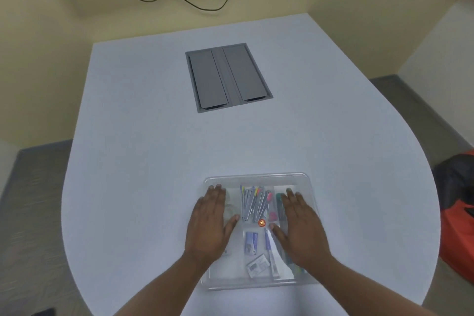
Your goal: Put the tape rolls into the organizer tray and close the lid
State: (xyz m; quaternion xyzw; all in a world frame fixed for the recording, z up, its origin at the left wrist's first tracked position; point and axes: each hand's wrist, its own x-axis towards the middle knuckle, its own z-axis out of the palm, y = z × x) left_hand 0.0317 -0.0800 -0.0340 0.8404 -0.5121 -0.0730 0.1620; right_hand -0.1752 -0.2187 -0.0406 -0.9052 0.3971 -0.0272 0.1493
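Note:
The clear organizer tray [259, 177] sits at the near edge of the white table, and its transparent lid lies flat over it. My left hand [209, 223] rests palm down on the lid's left side, fingers spread. On the right side my right hand [300, 228] lies flat the same way. Through the lid I see pens [252, 202], small cards [250, 242] and an orange spot [262, 223]. A faint clear roll [230, 209] shows beside my left hand, partly hidden.
A grey cable hatch [228, 77] is set into the middle of the table [143, 161]. Wall sockets and black cables [200, 5] hang beyond the far edge. A red and black bag [459, 202] sits on the floor at the right.

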